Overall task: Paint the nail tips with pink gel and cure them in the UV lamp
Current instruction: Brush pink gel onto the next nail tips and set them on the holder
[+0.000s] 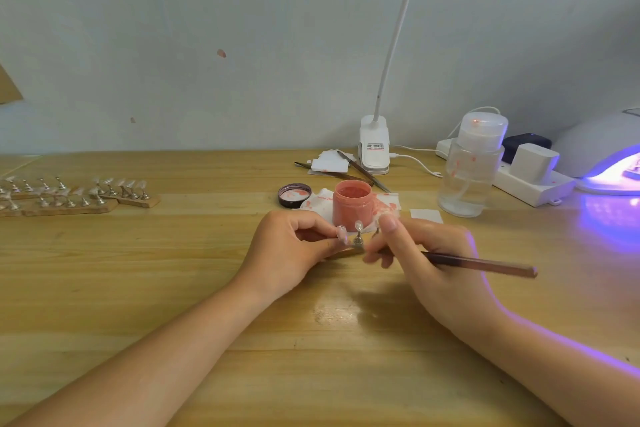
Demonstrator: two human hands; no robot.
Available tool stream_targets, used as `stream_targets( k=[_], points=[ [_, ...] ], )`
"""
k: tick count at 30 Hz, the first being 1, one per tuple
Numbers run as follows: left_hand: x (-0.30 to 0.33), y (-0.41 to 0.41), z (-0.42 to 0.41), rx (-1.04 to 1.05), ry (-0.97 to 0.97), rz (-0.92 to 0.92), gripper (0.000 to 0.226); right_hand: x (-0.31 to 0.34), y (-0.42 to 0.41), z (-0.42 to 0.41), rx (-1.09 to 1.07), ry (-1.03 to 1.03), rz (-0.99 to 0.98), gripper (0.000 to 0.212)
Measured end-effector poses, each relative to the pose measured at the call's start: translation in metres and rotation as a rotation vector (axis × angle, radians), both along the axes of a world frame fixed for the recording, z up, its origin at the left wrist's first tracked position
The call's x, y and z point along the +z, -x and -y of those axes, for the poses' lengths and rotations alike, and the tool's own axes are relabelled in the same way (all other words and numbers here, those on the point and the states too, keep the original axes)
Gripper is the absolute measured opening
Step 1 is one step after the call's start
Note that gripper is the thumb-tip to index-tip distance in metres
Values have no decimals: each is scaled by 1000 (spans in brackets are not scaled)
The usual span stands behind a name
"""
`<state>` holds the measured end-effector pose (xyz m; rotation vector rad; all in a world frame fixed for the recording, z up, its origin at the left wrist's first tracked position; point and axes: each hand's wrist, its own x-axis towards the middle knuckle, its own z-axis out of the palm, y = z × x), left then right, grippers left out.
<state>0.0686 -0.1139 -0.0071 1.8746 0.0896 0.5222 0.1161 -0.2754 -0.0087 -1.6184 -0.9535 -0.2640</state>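
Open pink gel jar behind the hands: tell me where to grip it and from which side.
Grip the open pink gel jar round its straight side wall below the rim, from the right. Its mouth is uncovered with gel inside, so keep fingers off the top.

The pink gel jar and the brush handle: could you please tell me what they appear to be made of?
The pink gel jar looks like smooth plastic, its pink contents tinting the wall. The brush handle in the right hand looks like glossy lacquered wood or plastic, dark brown with faceted edges; which one is unclear.
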Motion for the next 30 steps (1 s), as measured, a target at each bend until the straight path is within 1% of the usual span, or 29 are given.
stream_targets(
  k=[2, 5, 6, 8, 9, 12, 14, 16, 19, 20, 23, 25, 27, 30],
  points=[
    [0, 0, 0, -2, -5, -3, 19, -1, 0, 1, 6, -42, -32, 43],
    [-1, -1, -1, 3, -13, -8, 19, 1, 0, -1, -29, -19, 57, 35],
    [-1, -1, -1, 6, -13, -7, 20, 0, -1, -1, -29, -12, 40, 35],
    [-1, -1, 0, 9, -16, -7, 19, 0, 0, -1, -7, -51, -38, 40],
    [-1, -1, 0, 10, -19, -7, 17, 0, 0, -1, -2, -74, -46, 41],
    [-1, -1, 0, 13, -22, -8, 15, 1, -1, -1, -33, -39, 39, 37],
    [-1, -1, 0, 12, -19, -9, 15, 1, -1, -2, -30, -31, -13, 38],
    [-1, -1, 1, 8, -26, -12, 15, 1, -1, -1, -17, -65, -60, 40],
    [-1, -1, 0, 0, -35, -15, 14, 2, -1, -2, -40, -30, 20, 32],
    [-2, -1, 0, -4, -37, -13, 14, 1, -1, -2, -47, -16, 15, 31],
    [-2, -2, 1, -2, -42, -11, 12, 1, 0, -2, -22, -75, -67, 39],
    [-2, -2, 2, 7, -46, -12, 12, 0, 0, -2, -12, -93, -24, 40],
    [-3, -2, 1, 13, -50, -8, 14, 0, -1, -2, -23, -64, 5, 37],
    [-2, -2, 2, 16, -72, 1, 14, -1, 0, -1, -1, -86, -78, 44]
  ],
)
